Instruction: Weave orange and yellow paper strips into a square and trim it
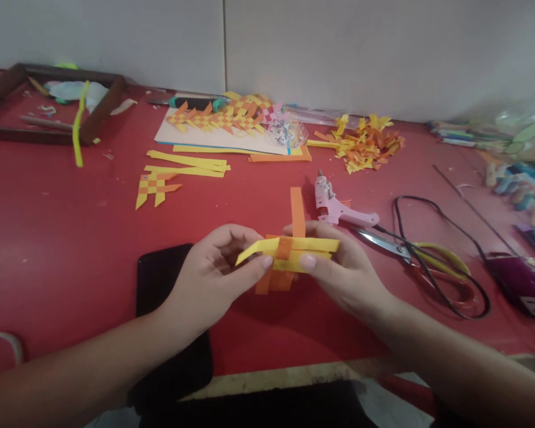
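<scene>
Between my two hands, above the table's front part, are interlaced yellow and orange paper strips [288,261]. My left hand [225,267] pinches the left side, its thumb on the front of the strips. My right hand [339,267] grips the right side, thumb pressed on a yellow strip. One orange strip stands up from the top, and orange ends hang below. A finished woven paper fish [154,187], checkered orange and yellow, lies to the left beyond my hands. Close to it are several loose yellow strips [187,163].
A pink glue gun [339,208] and scissors [401,249] lie at right, tangled with a black cable. Behind are a heap of paper scraps [370,142] and woven fish on sheets [191,139]. A dark phone-like slab [156,270] lies under my left arm; a wooden frame [102,107] sits far left.
</scene>
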The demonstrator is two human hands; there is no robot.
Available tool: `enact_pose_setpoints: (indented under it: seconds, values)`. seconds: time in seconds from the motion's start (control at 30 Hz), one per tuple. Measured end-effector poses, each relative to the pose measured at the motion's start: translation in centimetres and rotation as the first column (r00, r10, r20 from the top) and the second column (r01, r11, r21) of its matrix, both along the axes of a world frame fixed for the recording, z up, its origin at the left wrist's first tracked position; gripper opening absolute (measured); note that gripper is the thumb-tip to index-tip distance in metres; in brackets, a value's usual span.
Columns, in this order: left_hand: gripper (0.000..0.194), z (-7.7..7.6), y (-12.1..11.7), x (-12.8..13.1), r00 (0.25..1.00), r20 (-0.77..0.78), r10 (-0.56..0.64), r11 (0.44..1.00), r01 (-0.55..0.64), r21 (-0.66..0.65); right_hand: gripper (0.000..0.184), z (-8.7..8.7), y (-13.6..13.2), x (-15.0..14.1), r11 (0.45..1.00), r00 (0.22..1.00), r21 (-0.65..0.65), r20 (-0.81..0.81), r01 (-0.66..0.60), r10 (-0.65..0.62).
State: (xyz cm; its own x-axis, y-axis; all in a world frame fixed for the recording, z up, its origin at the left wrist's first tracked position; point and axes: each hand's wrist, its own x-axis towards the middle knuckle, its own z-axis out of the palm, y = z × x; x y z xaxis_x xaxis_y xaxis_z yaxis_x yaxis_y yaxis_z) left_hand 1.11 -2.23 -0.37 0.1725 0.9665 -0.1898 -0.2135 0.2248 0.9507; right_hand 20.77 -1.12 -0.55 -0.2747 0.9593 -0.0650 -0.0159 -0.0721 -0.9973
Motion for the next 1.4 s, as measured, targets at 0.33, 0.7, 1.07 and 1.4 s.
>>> enact_pose_setpoints:
  seconds: [0.33,0.7,1.07,1.4]
  values:
    - [0.015,-0.7,0.2,-0.1,0.985,0.175,-0.009,0.979,0.045,-0.199,0.028,-0.5,0.4,-0.2,0.995,0.996,0.038,0.006,0.09,-0.09]
    - [0.022,-0.9,0.2,-0.4,0.988,-0.08,-0.131,0.986,0.122,-0.11,0.035,0.2,-0.3,-0.4,0.987,0.99,0.159,0.132,0.019,-0.04]
    - [0.026,-0.9,0.3,-0.4,0.987,-0.121,-0.107,0.982,0.086,-0.165,0.012,-0.5,-0.9,0.3,0.958,0.993,0.284,0.099,0.028,-0.059]
    - [0.027,-0.5,0.1,-0.5,0.978,-0.175,-0.109,0.989,0.089,-0.122,0.012,0.0,-1.0,-0.2,0.891,0.948,0.453,0.273,0.022,-0.162]
